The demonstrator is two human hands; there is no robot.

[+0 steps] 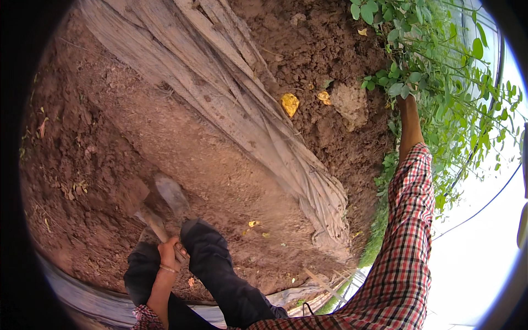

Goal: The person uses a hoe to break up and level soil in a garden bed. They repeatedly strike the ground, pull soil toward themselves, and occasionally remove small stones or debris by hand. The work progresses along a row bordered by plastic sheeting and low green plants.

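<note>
My left hand (169,252) is closed around the wooden handle (153,222) of a digging tool, low between my knees. The tool's soil-caked blade (134,194) rests at the loose earth, beside my muddy shoe (171,193). My right arm, in a checked sleeve (410,194), stretches up along the right side. My right hand (406,98) reaches into a leafy green plant (398,80), whose leaves hide most of its fingers. Whether it grips a stem cannot be made out.
A long, creased, dirt-covered sheet (247,107) runs diagonally across the reddish soil. Past it lie a pale clod or stone (350,105) and a yellow leaf (290,104). Another sheet (95,303) borders the lower left. A dark cable (482,208) crosses the right side.
</note>
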